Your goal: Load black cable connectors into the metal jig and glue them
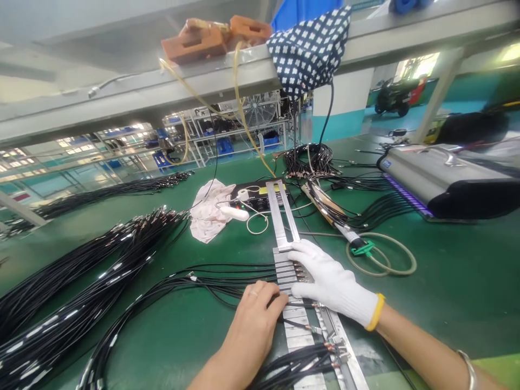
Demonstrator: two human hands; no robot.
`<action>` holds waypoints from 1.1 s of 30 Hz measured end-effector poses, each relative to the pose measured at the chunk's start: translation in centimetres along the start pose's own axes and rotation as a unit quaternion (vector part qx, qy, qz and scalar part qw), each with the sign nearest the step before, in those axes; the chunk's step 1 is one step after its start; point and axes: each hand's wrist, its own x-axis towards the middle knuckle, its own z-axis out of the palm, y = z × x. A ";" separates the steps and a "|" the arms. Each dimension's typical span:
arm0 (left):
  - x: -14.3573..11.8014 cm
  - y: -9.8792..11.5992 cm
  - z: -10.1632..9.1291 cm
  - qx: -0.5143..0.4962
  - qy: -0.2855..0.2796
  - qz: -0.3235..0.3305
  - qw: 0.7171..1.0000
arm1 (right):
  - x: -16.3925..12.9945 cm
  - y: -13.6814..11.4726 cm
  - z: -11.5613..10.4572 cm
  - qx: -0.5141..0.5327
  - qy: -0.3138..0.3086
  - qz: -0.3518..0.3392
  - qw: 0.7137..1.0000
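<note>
Worktop (pixel 447 271), green, one. Its near edge runs out of view below; the open room lies right of the hands and, in a smaller patch, at near left centre.

Metal jig rail (pixel 284 219), one, long and slotted, running from the near edge up to mid-worktop, with thin black cables (pixel 227 271) laid across it from the left, their metal ends resting in its grooves.

Right hand (pixel 331 281), in a white knit glove with a yellow cuff, lies flat on the rail, fingers together and pressing down on the cable ends; it grips nothing.

Left hand (pixel 254 319), bare, one ring, fingers curled narrow on a cable at the rail's left edge.

Loose cable bundles (pixel 81 281), three fans at left.

Cloth (pixel 209 211), one, crumpled, pale.

Black control box (pixel 260 195), one.

Grey machine (pixel 442 176), one, at right edge.

Coiled tube (pixel 382 254), one, beside the rail.

Overhead shelf (pixel 122 103), one.
</note>
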 end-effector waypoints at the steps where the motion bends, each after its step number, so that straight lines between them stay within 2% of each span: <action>1: 0.1 0.0 0.0 -0.008 0.000 -0.001 1.000 | -0.1 0.1 -0.1 0.026 0.007 0.008 1.000; 5: 0.2 -0.2 0.2 -0.023 -0.020 -0.035 0.999 | 0.1 0.7 -0.1 0.089 0.021 0.045 0.995; 10: 0.3 -0.1 -0.5 -0.070 -0.014 -0.065 0.995 | 0.3 1.7 -0.1 0.127 0.025 0.040 0.991; 14: 0.3 0.0 -1.2 -0.153 0.005 -0.110 0.982 | 0.2 3.0 -1.0 0.200 -0.015 -0.001 0.980; 18: 0.3 -0.3 -1.3 -0.185 0.019 -0.126 0.974 | 0.2 4.0 -2.1 0.248 -0.067 -0.057 0.965; 22: 0.4 -0.6 -1.3 -0.196 0.024 -0.127 0.972 | 0.3 4.4 -2.3 0.225 -0.089 -0.036 0.970; 25: 0.3 -0.3 -1.1 -0.199 -0.010 -0.122 0.972 | 0.2 4.3 -2.3 0.223 -0.094 -0.014 0.970; 28: 0.3 0.3 -0.9 -0.157 -0.056 -0.115 0.979 | 0.1 4.1 -2.4 0.229 -0.094 -0.020 0.969; 33: 0.6 1.1 -0.9 -0.111 -0.096 -0.140 0.979 | 0.1 3.8 -2.8 0.215 -0.112 -0.022 0.970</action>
